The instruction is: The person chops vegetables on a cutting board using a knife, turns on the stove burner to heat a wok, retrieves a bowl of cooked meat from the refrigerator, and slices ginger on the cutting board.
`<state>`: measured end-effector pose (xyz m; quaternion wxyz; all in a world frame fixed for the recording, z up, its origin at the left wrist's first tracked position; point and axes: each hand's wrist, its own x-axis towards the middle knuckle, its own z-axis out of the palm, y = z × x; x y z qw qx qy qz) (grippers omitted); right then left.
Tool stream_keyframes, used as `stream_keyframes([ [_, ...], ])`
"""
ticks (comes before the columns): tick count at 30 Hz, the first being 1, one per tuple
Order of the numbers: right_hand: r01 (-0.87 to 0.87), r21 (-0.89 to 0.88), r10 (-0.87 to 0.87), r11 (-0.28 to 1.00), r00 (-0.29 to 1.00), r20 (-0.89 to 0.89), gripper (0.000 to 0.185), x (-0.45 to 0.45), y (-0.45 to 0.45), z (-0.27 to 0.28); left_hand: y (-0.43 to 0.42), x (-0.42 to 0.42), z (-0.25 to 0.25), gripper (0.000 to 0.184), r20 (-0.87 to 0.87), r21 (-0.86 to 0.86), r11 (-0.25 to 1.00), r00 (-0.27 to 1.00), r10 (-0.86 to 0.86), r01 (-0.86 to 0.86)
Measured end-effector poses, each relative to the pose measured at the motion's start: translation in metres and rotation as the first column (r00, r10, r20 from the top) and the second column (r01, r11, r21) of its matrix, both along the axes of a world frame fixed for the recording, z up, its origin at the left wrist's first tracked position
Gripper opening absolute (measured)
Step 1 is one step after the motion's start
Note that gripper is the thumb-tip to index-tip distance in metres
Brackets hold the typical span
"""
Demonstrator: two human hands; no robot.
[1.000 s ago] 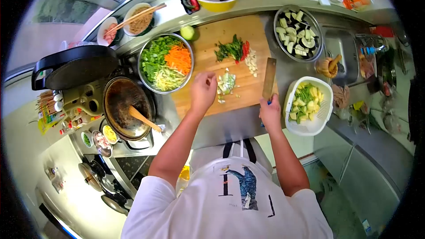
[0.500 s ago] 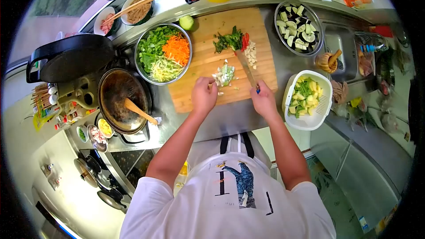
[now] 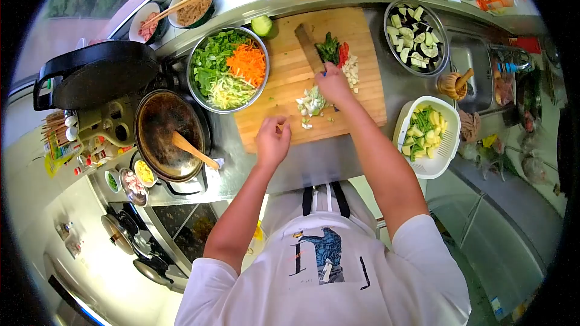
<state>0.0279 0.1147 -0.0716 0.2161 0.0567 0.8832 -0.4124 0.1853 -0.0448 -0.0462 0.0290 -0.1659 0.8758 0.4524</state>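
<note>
Left of the cutting board [image 3: 284, 78], a round brown pan [image 3: 158, 136], its inside scorched and patchy, carries a smooth wooden spatula [image 3: 193, 150] whose handle reaches over the rim. Closer, just beside the board's left edge, a shiny round metal bowl [image 3: 207, 105] holds leafy green pieces, fine orange shreds and pale yellow-green strips. At the board's lower left edge is the left hand [image 3: 273, 140], its fingers loosely curled; whether they pinch anything cannot be told.

The knife [image 3: 309, 50] is over the upper middle of the board, its blade broad, long and dull grey, slanting toward the board's top left; whether it touches the wood cannot be told. A bit of blue shows where the handle meets the fingers of the right hand [image 3: 335, 84], which is closed firmly around it. Below that hand, on the board, sits a loose heap of moist white and pale green chopped bits [image 3: 311, 102]. Toward the board's right side lie dark green pieces [image 3: 328, 48], glossy red pieces [image 3: 344, 54] and small cream-coloured chunks [image 3: 351, 71].

Right of the board stand a round metal basin [image 3: 447, 42] of dark-skinned, pale-fleshed chunks and a rounded white slotted basket [image 3: 446, 148] with green and yellowish pieces.
</note>
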Motion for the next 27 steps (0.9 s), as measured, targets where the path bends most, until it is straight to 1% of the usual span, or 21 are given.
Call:
stream_keyframes([
  [1,-0.003,0.001,0.003,1.0,1.0,0.0,0.034,0.0,0.004,-0.001,-0.002,-0.001,0.0,0.017,0.004,-0.018,1.0,1.0,-0.013,0.013],
  [4,0.088,0.046,-0.088,0.995,0.996,0.01,0.032,-0.004,0.015,0.006,-0.006,-0.011,-0.001,0.02,-0.001,-0.049,0.998,0.999,-0.042,0.042],
  [5,0.083,0.035,-0.085,0.996,0.994,0.066,0.036,-0.004,0.021,0.009,-0.007,-0.014,-0.002,0.022,0.001,-0.06,0.997,0.998,-0.058,0.057],
  [6,0.087,0.035,-0.089,0.996,0.994,0.066,0.036,0.0,0.026,0.012,-0.006,-0.019,0.0,0.022,0.001,-0.061,0.996,0.998,-0.062,0.062],
  [8,0.209,-0.195,-0.196,0.958,0.977,0.082,0.036,0.012,0.04,0.017,-0.004,-0.027,0.003,0.027,0.026,-0.095,0.99,0.994,-0.104,0.106],
  [9,0.215,-0.194,-0.202,0.957,0.976,0.083,0.036,0.022,0.048,0.016,-0.003,-0.028,0.003,0.027,0.028,-0.094,0.989,0.994,-0.11,0.112],
  [10,0.3,-0.204,-0.293,0.932,0.954,0.066,0.035,0.033,0.056,0.015,-0.002,-0.031,0.003,0.029,0.024,-0.105,0.987,0.992,-0.123,0.125],
  [12,0.388,-0.21,-0.388,0.897,0.921,0.044,0.034,0.057,0.067,0.016,0.003,-0.033,0.002,0.032,0.017,-0.108,0.984,0.989,-0.144,0.145],
  [14,0.5,-0.031,-0.499,0.865,0.866,0.042,0.032,0.08,0.074,0.024,0.006,-0.026,0.002,0.036,0.017,-0.07,0.994,0.997,-0.079,0.08],
  [15,0.505,-0.028,-0.504,0.863,0.863,0.039,0.032,0.086,0.073,0.025,0.008,-0.024,0.003,0.036,0.015,-0.066,0.994,0.996,-0.084,0.085],
  [17,0.666,-0.056,-0.643,0.744,0.736,0.211,0.03,0.099,0.066,0.015,0.009,-0.015,0.006,0.037,0.073,-0.055,0.996,0.995,-0.071,0.075],
  [18,0.668,-0.132,-0.646,0.733,0.743,0.172,0.027,0.105,0.065,-0.006,0.01,-0.012,0.006,0.037,0.071,-0.053,0.995,0.995,-0.075,0.079],
  [20,0.721,-0.225,-0.682,0.655,0.693,0.234,0.024,0.098,0.045,0.012,0.009,-0.004,0.005,0.039,0.094,-0.095,0.991,0.992,-0.089,0.098],
  [21,0.723,-0.223,-0.684,0.653,0.69,0.236,0.024,0.097,0.038,0.007,0.008,0.0,0.002,0.039,0.097,-0.095,0.99,0.991,-0.092,0.101],
  [23,0.681,-0.313,-0.672,0.662,0.724,0.154,0.025,0.089,0.026,-0.012,0.005,0.006,-0.004,0.038,0.107,-0.049,0.996,0.991,-0.074,0.08],
  [24,0.682,-0.311,-0.673,0.661,0.723,0.155,0.025,0.084,0.021,-0.022,0.003,0.009,-0.005,0.038,0.109,-0.048,0.996,0.991,-0.075,0.08],
  [25,0.652,-0.334,-0.669,0.68,0.739,0.081,0.024,0.075,0.015,-0.026,0.001,0.012,-0.006,0.036,0.088,-0.059,0.995,0.993,-0.075,0.08],
  [27,0.661,-0.33,-0.661,0.674,0.739,0.131,0.031,0.061,0.006,-0.026,-0.003,0.016,-0.007,0.035,0.068,-0.066,0.995,0.995,-0.07,0.074],
])
